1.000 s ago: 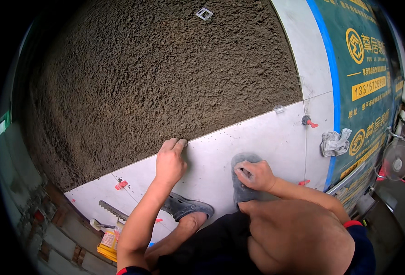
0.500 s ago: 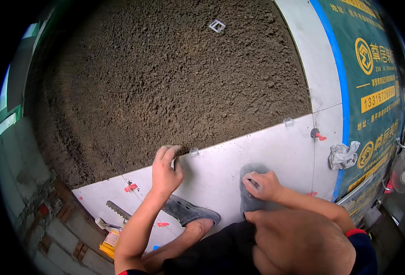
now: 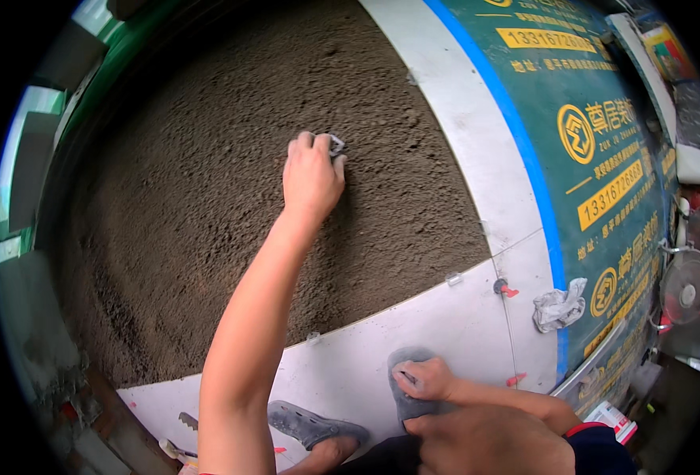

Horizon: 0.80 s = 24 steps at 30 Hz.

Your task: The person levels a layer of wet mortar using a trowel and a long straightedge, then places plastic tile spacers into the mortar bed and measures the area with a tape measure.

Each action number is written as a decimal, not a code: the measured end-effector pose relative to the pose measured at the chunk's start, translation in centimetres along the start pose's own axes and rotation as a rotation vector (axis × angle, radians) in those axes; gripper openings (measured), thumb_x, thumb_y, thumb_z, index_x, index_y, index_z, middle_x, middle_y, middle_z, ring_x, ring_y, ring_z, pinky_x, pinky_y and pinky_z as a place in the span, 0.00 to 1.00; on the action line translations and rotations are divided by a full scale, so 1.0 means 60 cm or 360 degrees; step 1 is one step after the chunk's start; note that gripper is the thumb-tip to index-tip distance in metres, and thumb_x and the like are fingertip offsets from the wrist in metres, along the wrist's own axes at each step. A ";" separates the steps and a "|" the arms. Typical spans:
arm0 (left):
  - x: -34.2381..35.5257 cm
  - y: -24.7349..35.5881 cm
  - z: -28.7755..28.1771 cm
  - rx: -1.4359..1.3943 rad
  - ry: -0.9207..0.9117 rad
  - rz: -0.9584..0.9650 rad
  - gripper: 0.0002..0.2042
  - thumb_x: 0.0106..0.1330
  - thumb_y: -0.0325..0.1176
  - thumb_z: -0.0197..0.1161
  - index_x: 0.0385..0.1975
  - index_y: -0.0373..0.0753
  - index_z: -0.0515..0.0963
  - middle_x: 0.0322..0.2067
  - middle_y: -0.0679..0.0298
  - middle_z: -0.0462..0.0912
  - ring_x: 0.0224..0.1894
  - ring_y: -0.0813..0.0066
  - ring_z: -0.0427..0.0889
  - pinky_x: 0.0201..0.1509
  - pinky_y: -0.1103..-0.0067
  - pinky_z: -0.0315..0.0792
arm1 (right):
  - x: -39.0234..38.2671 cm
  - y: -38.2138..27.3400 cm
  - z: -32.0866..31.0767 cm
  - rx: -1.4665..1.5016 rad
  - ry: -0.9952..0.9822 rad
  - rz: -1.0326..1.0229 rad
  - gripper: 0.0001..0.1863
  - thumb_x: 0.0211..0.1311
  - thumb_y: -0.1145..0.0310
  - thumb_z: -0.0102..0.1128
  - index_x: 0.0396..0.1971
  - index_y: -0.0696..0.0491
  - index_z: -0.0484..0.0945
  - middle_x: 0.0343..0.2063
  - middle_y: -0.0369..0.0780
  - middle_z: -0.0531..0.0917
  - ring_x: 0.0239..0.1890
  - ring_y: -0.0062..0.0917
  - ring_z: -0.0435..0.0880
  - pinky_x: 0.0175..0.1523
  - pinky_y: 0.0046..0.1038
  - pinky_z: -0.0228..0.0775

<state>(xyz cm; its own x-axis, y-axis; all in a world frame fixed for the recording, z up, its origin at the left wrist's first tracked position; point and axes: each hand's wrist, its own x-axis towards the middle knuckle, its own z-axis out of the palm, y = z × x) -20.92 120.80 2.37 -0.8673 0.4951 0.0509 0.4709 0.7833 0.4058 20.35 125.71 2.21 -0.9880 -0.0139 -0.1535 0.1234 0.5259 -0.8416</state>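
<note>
My left hand [image 3: 313,176] is stretched far out over the bed of brown, crumbly mortar [image 3: 207,222]. Its fingers are closed round a small clear plastic tile-levelling clip [image 3: 336,146], part of which pokes out beside the thumb. Above my right shoe [image 3: 409,407], my right hand [image 3: 423,378] is curled closed; what it holds, if anything, is hidden. Two more clear clips, one nearer the left [image 3: 313,338] and one toward the right [image 3: 454,279], sit at the edge of the pale tiles [image 3: 374,336] along the mortar.
Red wedges [image 3: 516,380] lie at the tile joints, one beside a dark round knob. A crumpled grey cloth [image 3: 560,305] rests by the blue tape [image 3: 516,134] edging a green printed floor sheet [image 3: 516,47]. A fan [image 3: 685,294] stands far right; a serrated blade [image 3: 188,420] lies near left.
My left hand has moved from the tile edge out over the mortar and closed on the clip lying there. My right hand stays curled above the shoe. The whole view has shifted.
</note>
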 end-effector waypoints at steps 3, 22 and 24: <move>0.038 0.015 0.021 0.0222 -0.0132 -0.0073 0.13 0.63 0.33 0.67 0.46 0.36 0.81 0.52 0.51 0.77 0.58 0.47 0.74 0.61 0.63 0.72 | -0.002 -0.004 -0.004 -0.0044 0.0007 0.0031 0.04 0.59 0.64 0.67 0.33 0.46 0.82 0.20 0.38 0.84 0.18 0.34 0.83 0.26 0.34 0.77; -0.558 -0.364 -0.427 -0.0026 -0.0448 -0.0958 0.09 0.58 0.15 0.59 0.37 0.32 0.77 0.32 0.49 0.84 0.36 0.55 0.85 0.41 0.66 0.76 | -0.016 0.005 0.010 0.0016 0.0119 0.0136 0.02 0.60 0.71 0.65 0.32 0.50 0.81 0.23 0.38 0.84 0.17 0.31 0.82 0.24 0.32 0.74; -0.626 -0.394 -0.392 -0.0125 -0.0173 -0.1184 0.05 0.64 0.19 0.62 0.37 0.33 0.78 0.33 0.49 0.87 0.37 0.57 0.88 0.41 0.68 0.79 | -0.001 -0.009 0.005 0.0017 0.0094 0.0206 0.01 0.61 0.73 0.64 0.31 0.51 0.80 0.20 0.38 0.81 0.15 0.29 0.80 0.23 0.30 0.72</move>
<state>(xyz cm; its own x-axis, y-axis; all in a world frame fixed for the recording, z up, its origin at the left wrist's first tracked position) -3.27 74.84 12.34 -0.9293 -0.1164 -0.3506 -0.2491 0.8982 0.3621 20.37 125.17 2.51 -0.9675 0.1039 -0.2305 0.2508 0.5109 -0.8222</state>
